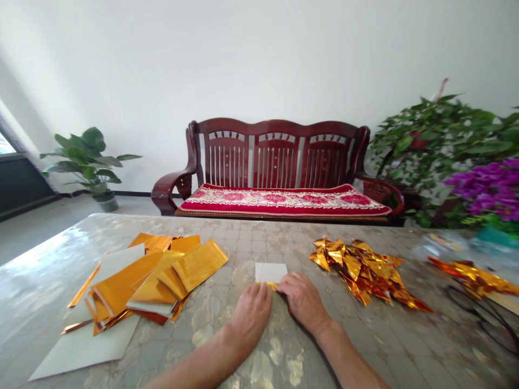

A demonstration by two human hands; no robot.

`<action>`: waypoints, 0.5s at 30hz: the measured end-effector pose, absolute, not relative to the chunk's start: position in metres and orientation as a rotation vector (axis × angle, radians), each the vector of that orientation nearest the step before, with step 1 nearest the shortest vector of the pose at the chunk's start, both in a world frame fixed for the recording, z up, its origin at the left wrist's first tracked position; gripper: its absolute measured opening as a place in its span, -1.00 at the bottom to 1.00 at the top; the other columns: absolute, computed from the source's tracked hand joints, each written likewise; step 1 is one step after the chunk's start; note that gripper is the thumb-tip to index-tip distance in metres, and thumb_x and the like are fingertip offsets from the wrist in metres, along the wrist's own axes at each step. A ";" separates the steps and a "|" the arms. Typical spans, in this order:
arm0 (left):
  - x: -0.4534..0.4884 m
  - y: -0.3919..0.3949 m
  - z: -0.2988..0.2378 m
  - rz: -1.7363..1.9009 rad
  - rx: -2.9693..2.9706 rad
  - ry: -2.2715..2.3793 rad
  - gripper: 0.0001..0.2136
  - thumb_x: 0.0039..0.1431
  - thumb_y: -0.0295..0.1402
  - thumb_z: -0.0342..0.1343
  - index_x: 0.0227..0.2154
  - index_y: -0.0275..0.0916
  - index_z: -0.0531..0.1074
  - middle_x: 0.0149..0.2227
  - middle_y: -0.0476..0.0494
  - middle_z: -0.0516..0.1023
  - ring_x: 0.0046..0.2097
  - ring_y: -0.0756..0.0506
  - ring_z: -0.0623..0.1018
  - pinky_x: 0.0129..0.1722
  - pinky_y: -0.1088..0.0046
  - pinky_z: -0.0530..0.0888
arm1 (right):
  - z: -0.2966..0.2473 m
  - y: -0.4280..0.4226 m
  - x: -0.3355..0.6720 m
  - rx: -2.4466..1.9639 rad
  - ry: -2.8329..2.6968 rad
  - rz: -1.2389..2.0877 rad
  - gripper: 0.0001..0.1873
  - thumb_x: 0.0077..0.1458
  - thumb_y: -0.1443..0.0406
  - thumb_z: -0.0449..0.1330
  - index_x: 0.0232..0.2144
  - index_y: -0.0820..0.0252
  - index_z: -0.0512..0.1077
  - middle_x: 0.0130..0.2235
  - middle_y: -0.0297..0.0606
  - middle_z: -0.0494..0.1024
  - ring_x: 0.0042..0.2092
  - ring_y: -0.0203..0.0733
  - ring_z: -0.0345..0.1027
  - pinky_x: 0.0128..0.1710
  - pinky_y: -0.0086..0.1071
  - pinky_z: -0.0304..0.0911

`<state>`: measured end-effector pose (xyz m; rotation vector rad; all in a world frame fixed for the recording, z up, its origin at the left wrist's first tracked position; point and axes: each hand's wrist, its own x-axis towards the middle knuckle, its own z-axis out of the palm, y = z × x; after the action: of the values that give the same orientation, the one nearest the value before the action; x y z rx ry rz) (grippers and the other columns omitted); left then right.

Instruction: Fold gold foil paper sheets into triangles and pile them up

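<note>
A small sheet of paper lies on the table in front of me, its white side up, with a narrow gold strip along its near edge. My left hand presses on the left part of that near edge, fingers closed together. On the right part of the same edge, my right hand grips with curled fingers. The fingertips hide much of the gold strip. Left of my hands is a loose pile of gold paper sheets. To the right lies a heap of shiny folded gold foil pieces.
The table has a patterned, glossy cover. At its right are more gold foil pieces, a black cable-like item and clear plastic. Beyond stand a wooden bench, a potted plant and purple flowers.
</note>
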<state>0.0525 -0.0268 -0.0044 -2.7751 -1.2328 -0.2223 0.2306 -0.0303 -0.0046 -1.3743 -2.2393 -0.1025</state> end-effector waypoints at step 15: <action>0.041 -0.010 0.002 -0.221 -2.716 -1.334 -0.77 0.26 -0.51 -0.01 -0.08 -0.29 0.46 -0.12 -0.22 0.52 -0.07 -0.21 0.47 -0.08 0.22 0.46 | -0.001 -0.043 0.212 -1.438 -2.348 -0.130 -0.75 0.07 0.49 0.08 -0.53 0.17 0.47 -0.44 -0.27 0.45 -0.31 -0.20 0.26 -0.28 -0.32 0.02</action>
<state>0.0411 -0.0104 0.0022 -2.7165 -1.3338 -0.2212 0.2115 -0.0435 -0.0009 -1.4379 -2.3481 -0.1304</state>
